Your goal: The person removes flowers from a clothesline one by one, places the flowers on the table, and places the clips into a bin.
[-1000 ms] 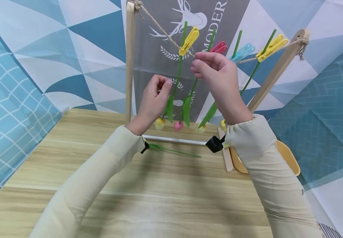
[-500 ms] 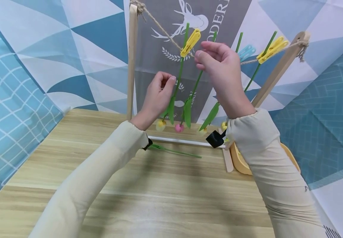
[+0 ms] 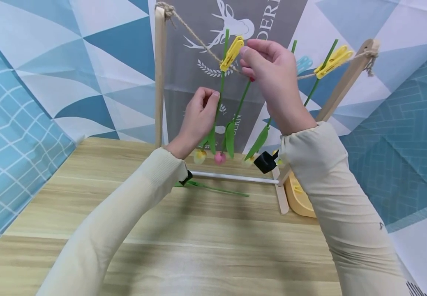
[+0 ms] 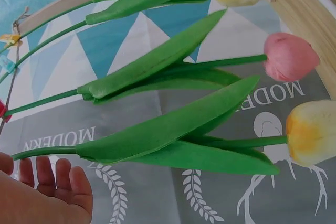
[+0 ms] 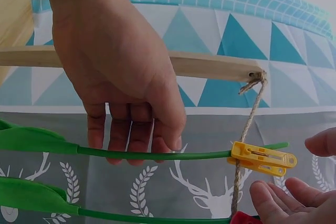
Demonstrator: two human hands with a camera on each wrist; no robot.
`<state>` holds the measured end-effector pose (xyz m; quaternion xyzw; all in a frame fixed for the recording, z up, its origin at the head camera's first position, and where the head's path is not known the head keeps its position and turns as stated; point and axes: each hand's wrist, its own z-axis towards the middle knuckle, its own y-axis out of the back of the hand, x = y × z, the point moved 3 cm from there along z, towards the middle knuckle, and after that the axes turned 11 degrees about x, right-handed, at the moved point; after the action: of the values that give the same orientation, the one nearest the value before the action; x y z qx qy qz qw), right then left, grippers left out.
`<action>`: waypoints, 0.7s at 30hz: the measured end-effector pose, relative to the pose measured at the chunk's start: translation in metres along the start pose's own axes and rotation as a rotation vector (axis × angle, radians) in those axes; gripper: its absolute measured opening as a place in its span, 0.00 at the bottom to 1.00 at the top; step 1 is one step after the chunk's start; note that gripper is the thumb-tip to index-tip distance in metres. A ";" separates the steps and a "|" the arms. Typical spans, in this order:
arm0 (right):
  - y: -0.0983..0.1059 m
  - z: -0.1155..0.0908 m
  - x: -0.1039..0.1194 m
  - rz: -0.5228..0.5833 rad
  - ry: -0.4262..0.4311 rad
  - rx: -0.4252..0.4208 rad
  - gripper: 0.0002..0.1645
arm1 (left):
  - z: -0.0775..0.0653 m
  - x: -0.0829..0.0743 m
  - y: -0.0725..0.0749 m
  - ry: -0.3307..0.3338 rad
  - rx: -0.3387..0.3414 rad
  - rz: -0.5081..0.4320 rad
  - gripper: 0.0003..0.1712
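Several artificial tulips hang heads-down from a twine line, each stem clipped by a clothespin. In the head view, my left hand [image 3: 202, 113] pinches the stem of the leftmost, yellow tulip [image 4: 310, 132] below its clip. A yellow clothespin [image 5: 263, 158] fastens that stem to the twine [image 5: 251, 116]. Around the clothespin's handle end, my right hand [image 3: 270, 70] holds its thumb and fingers apart; the right wrist view shows a gap on both sides. Beside it hangs a pink tulip [image 4: 290, 57], its red clothespin [image 5: 245, 217] mostly hidden by my right hand in the head view.
Wooden posts [image 3: 159, 78] hold the twine, with a white rod [image 3: 235, 177] low between them. A green stem [image 3: 220, 190] lies on the table [image 3: 183, 242], partly behind my left sleeve. An orange-yellow container [image 3: 300, 201] stands by the right post. A blue clothespin [image 3: 303, 63] hangs farther right.
My right hand has moved up and left, from beside the red clothespin to the yellow clothespin's handle end. My left hand has shifted slightly up and right onto the stem.
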<state>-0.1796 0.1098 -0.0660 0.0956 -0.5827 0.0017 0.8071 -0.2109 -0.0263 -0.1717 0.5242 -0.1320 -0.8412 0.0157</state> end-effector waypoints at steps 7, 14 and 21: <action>-0.004 0.006 0.003 -0.005 -0.018 0.037 0.21 | 0.005 -0.003 -0.002 -0.029 -0.008 -0.031 0.12; -0.006 0.010 0.006 -0.078 -0.050 0.067 0.24 | 0.012 -0.012 -0.003 -0.063 -0.014 -0.064 0.11; -0.005 0.013 0.009 -0.125 -0.072 0.076 0.25 | 0.016 -0.018 -0.007 -0.067 -0.004 -0.109 0.13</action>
<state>-0.1881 0.1020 -0.0548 0.1621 -0.6039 -0.0300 0.7798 -0.2159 -0.0135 -0.1510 0.5022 -0.1021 -0.8581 -0.0338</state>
